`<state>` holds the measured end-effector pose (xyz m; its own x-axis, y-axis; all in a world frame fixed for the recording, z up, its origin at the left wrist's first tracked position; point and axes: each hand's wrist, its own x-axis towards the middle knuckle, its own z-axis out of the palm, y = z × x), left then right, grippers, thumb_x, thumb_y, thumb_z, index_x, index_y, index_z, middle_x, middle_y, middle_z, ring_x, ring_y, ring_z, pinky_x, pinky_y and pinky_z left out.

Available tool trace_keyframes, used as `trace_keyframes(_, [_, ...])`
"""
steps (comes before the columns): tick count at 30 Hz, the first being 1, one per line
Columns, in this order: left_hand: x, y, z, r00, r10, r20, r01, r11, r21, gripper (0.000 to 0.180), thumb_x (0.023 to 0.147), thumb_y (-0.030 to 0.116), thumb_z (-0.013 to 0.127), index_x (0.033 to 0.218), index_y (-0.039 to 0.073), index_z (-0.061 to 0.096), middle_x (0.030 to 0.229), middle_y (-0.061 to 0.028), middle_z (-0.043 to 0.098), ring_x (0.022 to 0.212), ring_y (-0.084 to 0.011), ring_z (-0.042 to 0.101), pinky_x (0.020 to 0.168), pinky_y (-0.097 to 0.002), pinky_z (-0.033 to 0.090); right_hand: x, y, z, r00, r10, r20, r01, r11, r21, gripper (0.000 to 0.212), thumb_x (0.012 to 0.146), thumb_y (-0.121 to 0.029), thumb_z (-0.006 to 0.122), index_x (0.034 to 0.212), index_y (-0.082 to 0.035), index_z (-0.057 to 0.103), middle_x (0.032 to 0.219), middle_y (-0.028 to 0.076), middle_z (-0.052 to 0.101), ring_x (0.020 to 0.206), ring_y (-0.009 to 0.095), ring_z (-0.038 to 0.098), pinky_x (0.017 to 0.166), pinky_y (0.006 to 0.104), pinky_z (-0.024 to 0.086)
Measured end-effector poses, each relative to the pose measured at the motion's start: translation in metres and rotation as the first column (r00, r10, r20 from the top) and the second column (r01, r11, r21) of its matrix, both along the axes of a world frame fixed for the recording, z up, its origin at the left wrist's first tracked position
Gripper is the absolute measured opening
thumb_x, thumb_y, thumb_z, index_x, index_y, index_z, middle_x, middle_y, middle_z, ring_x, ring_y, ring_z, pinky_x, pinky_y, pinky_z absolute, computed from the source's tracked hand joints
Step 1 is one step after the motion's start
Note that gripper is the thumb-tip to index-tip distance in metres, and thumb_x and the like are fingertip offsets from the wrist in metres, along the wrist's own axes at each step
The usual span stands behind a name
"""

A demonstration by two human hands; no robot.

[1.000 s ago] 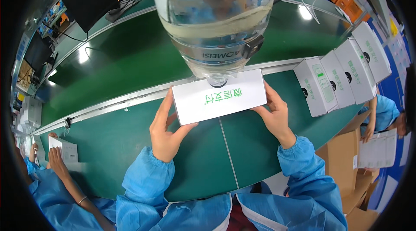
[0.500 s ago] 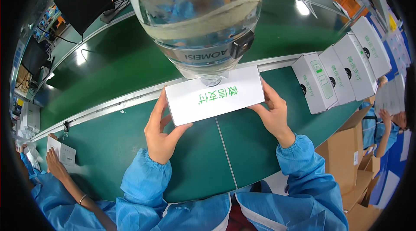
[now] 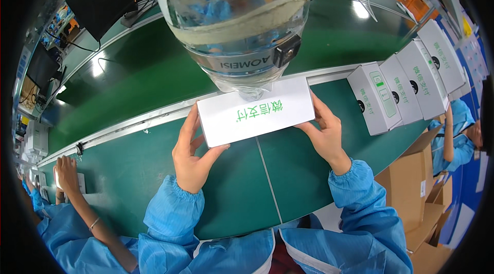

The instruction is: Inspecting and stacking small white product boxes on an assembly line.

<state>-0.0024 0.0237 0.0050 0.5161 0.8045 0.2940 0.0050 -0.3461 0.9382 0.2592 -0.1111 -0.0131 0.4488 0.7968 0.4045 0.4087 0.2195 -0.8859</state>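
Note:
A long white carton point(image 3: 224, 130) with green lettering, upside down from where I sit, is held between my two hands over the green work surface point(image 3: 242, 181). My left hand point(image 3: 191, 158) grips its left end, thumb along the near edge and fingers at the far side. On the right end, my right hand point(image 3: 327, 132) closes the same way. Just beyond the carton hangs a large clear rounded vessel point(image 3: 231, 32) with a metal band. Its narrow lower end overlaps the carton's far edge from my viewpoint; whether they touch, I cannot tell.
Several white cartons point(image 3: 378, 101) stand in a row at the right. Brown cardboard boxes point(image 3: 406, 186) are below them, near another person point(image 3: 455, 135). At the left, a co-worker's hand point(image 3: 68, 176) handles a white box. A metal rail point(image 3: 123, 129) runs behind the work surface.
My hands and the carton stay almost still. The left co-worker's hand has lifted and turned at the white box. At far right, the other person has shifted and lowered the arm.

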Motion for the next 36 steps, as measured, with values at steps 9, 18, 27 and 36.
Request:
trace_keyframes(9, [-0.001,-0.001,0.001,1.0,0.006,0.025,-0.004,0.998,-0.061,0.097,0.074,0.0,0.082,0.155,0.005,0.03,0.154,-0.0177,0.04,0.138,-0.0339,0.047,0.103,-0.045,0.051,-0.002,0.001,0.003,1.0,0.001,0.003,-0.001,1.0,0.013,0.069,0.082,0.001,0.078,0.145,0.0,0.048,0.135,0.015,0.062,0.121,0.025,0.063,0.103,0.0367,0.05])
trace_keyframes(18, [0.0,0.0,0.0,0.999,0.006,0.043,-0.002,0.996,-0.093,0.103,0.073,0.001,0.082,0.158,0.007,0.023,0.154,-0.0231,0.039,0.138,-0.0368,0.046,0.102,-0.045,0.051,-0.001,0.0,0.003,1.0,-0.005,0.004,0.005,1.0,0.0,0.07,0.082,0.0,0.078,0.145,0.0,0.048,0.136,0.015,0.062,0.121,0.025,0.062,0.102,0.037,0.051])
trace_keyframes(27, [0.002,0.0,0.003,0.999,0.002,0.052,0.003,0.995,-0.097,0.104,0.074,0.0,0.081,0.158,0.007,0.021,0.154,-0.0255,0.038,0.138,-0.038,0.045,0.103,-0.0458,0.051,-0.001,0.0,0.008,1.0,-0.017,0.015,0.017,1.0,-0.003,0.07,0.082,-0.001,0.079,0.145,-0.001,0.049,0.135,0.015,0.062,0.121,0.025,0.063,0.102,0.037,0.051])
trace_keyframes(36, [0.002,-0.001,0.005,0.998,-0.004,0.056,0.011,0.992,-0.122,0.104,0.074,0.0,0.081,0.158,0.008,0.021,0.154,-0.0273,0.036,0.139,-0.0395,0.044,0.104,-0.0469,0.05,-0.001,0.0,0.008,1.0,-0.023,0.011,0.023,1.0,0.01,0.069,0.082,-0.001,0.079,0.144,0.0,0.05,0.133,0.016,0.063,0.118,0.024,0.064,0.101,0.0366,0.052])
